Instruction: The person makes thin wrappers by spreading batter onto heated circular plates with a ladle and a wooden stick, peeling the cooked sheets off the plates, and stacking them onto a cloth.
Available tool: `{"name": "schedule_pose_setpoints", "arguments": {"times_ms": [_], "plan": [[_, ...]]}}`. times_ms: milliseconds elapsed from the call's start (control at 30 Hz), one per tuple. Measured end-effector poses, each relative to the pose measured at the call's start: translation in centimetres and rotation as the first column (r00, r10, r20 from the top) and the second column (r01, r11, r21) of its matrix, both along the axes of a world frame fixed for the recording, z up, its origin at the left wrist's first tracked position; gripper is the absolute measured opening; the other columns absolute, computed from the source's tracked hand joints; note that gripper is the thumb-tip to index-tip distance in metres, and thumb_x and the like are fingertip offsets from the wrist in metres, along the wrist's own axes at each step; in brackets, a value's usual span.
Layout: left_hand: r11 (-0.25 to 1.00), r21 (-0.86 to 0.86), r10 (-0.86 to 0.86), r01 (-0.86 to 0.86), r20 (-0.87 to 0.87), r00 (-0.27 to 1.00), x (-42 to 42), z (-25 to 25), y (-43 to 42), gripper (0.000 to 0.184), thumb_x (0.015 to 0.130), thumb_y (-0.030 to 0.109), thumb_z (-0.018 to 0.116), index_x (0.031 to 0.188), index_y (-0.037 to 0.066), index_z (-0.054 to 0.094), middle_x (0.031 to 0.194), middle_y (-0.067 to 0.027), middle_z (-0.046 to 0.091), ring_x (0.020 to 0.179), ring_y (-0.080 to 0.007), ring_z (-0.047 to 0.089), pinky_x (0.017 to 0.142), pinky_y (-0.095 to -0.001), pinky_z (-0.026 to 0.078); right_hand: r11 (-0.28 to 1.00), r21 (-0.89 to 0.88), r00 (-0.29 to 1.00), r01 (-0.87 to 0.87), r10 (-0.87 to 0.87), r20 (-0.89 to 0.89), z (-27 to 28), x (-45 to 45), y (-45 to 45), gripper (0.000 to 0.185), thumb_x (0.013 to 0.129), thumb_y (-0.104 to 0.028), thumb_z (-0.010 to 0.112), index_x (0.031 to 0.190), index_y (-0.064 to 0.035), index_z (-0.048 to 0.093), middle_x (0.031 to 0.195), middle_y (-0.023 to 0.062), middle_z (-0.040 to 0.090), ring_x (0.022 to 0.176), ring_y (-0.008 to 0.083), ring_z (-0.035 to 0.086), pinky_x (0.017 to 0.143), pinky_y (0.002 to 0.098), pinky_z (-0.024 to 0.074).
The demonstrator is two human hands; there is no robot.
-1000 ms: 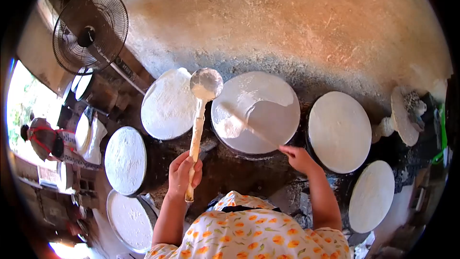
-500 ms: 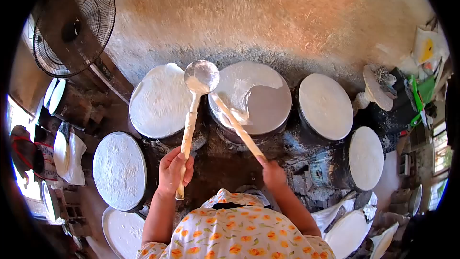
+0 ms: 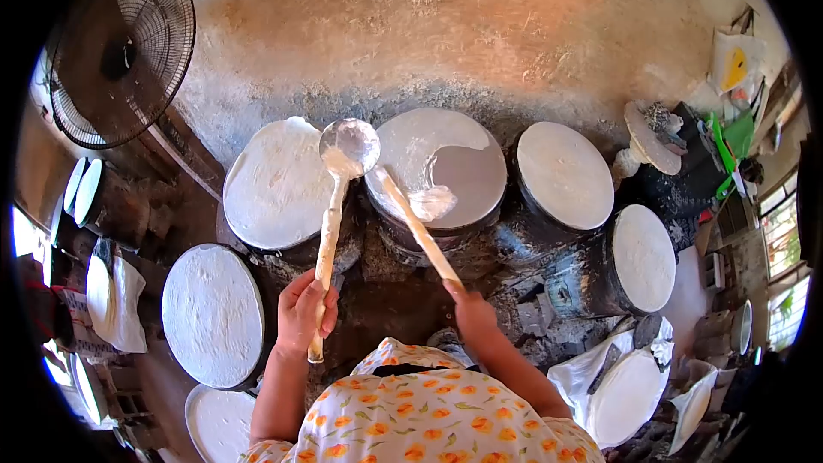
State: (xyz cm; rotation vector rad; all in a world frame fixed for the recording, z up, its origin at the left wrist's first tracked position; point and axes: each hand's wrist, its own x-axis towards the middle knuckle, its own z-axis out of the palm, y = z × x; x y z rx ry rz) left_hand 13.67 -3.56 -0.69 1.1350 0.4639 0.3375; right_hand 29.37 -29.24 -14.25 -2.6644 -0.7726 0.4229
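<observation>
My left hand [image 3: 303, 313] is wrapped round the pale wooden handle of a metal ladle [image 3: 350, 147]. The ladle's bowl, smeared with white batter, hangs above the gap between two round griddles. My right hand [image 3: 473, 315] grips a wooden stick [image 3: 417, 226], whose far end lies over the left rim of the middle griddle [image 3: 470, 184]. White batter [image 3: 405, 139] coats the left and back of that griddle, leaving a smooth grey area at the right. A thick white lump [image 3: 431, 203] sits near its front, just right of the stick.
White-topped round griddles stand left [image 3: 276, 184] and right [image 3: 566, 176], with others [image 3: 213, 315] [image 3: 643, 257] curving nearer me. A fan [image 3: 129, 51] is at upper left. A rough wall [image 3: 411, 26] rises behind. White discs on cloth [image 3: 627, 399] lie at lower right.
The white batter near the middle griddle's front now shows as a thicker lump beside the stick. Both hands keep their grips. The whole view has shifted slightly.
</observation>
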Motion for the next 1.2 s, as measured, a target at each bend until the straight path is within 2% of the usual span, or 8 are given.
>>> {"name": "schedule_pose_setpoints", "arguments": {"times_ms": [333,533,700,900,1000,1067,1100,1200], "plan": [[0.999,0.005,-0.033,0.033,-0.061,0.998,2.6,-0.5,-1.0,0.026,0.096,0.018,0.043,0.108,-0.003,0.053,0.065,-0.0044,0.05,0.038,-0.0088,0.043,0.032,-0.0208,0.033,0.966,-0.149,0.975,0.209,-0.194,0.108,-1.3,3.2,-9.0,0.049,0.086,-0.007,0.05,0.131,-0.0266,0.048,0.089,0.0174,0.061,0.074,0.0374,0.062,0.064,0.0458,0.0496],[0.999,-0.016,-0.041,0.04,-0.051,0.998,5.2,0.1,-1.8,0.025,0.095,0.017,0.043,0.106,-0.003,0.053,0.065,-0.0047,0.05,0.039,-0.0095,0.044,0.032,-0.0211,0.034,0.887,0.423,0.974,0.187,-0.223,0.037,-2.2,5.3,-7.4,0.048,0.08,-0.002,0.051,0.124,-0.0211,0.056,0.078,0.0197,0.06,0.067,0.0341,0.061,0.059,0.0439,0.0485],[1.0,0.02,0.009,-0.009,-0.032,0.999,5.6,0.3,-1.8,0.027,0.095,0.017,0.043,0.109,-0.004,0.053,0.066,-0.0051,0.051,0.038,-0.0096,0.043,0.032,-0.0212,0.034,1.0,0.008,0.996,0.02,-0.021,0.087,-0.6,3.6,-12.0,0.046,0.08,-0.004,0.054,0.122,-0.0237,0.058,0.072,0.0212,0.057,0.061,0.0373,0.058,0.056,0.0428,0.0467],[0.995,0.079,0.059,-0.055,-0.06,0.996,7.0,-0.1,-2.6,0.031,0.096,0.018,0.043,0.114,-0.005,0.053,0.064,-0.0039,0.049,0.035,-0.008,0.039,0.031,-0.0204,0.031,0.992,0.006,0.991,0.125,-0.125,0.04,-4.1,13.8,-8.4,0.053,0.085,-0.011,0.049,0.134,-0.0313,0.044,0.085,0.0197,0.06,0.076,0.0415,0.06,0.067,0.0482,0.049],[0.995,0.064,0.082,-0.078,-0.059,0.995,8.1,0.5,-3.0,0.032,0.096,0.019,0.044,0.114,-0.005,0.053,0.064,-0.0042,0.049,0.035,-0.0079,0.04,0.031,-0.0201,0.031,0.898,0.44,0.987,0.016,-0.084,0.134,-4.3,15.7,-6.5,0.053,0.085,-0.011,0.049,0.134,-0.0299,0.045,0.081,0.02,0.059,0.074,0.0392,0.06,0.065,0.047,0.0496],[0.992,0.056,0.113,-0.111,-0.018,0.993,8.0,0.3,-3.3,0.032,0.096,0.02,0.044,0.115,-0.005,0.053,0.064,-0.0046,0.049,0.035,-0.0077,0.039,0.032,-0.0196,0.031,0.904,0.373,0.976,-0.209,0.168,0.139,-4.3,14.1,-8.6,0.052,0.084,-0.01,0.05,0.133,-0.0286,0.047,0.081,0.0206,0.059,0.071,0.0376,0.06,0.064,0.046,0.0499],[0.99,0.055,0.131,-0.129,-0.029,0.991,8.0,0.4,-3.3,0.032,0.096,0.02,0.044,0.115,-0.005,0.053,0.065,-0.0049,0.05,0.035,-0.0078,0.039,0.032,-0.0194,0.031,0.97,0.058,0.97,-0.235,0.23,0.084,-3.2,13.2,-10.1,0.051,0.083,-0.009,0.05,0.131,-0.0275,0.049,0.083,0.0206,0.06,0.069,0.0376,0.059,0.063,0.046,0.0495],[0.983,0.041,0.179,-0.177,-0.044,0.983,7.6,0.6,-3.6,0.031,0.096,0.019,0.045,0.114,-0.005,0.052,0.065,-0.0053,0.05,0.038,-0.0091,0.042,0.032,-0.0207,0.033,0.999,-0.02,0.996,-0.044,0.045,0.077,-3.4,13.8,-13.0,0.049,0.082,-0.009,0.052,0.128,-0.0257,0.052,0.083,0.0211,0.061,0.07,0.0385,0.059,0.064,0.0471,0.0487]]}}
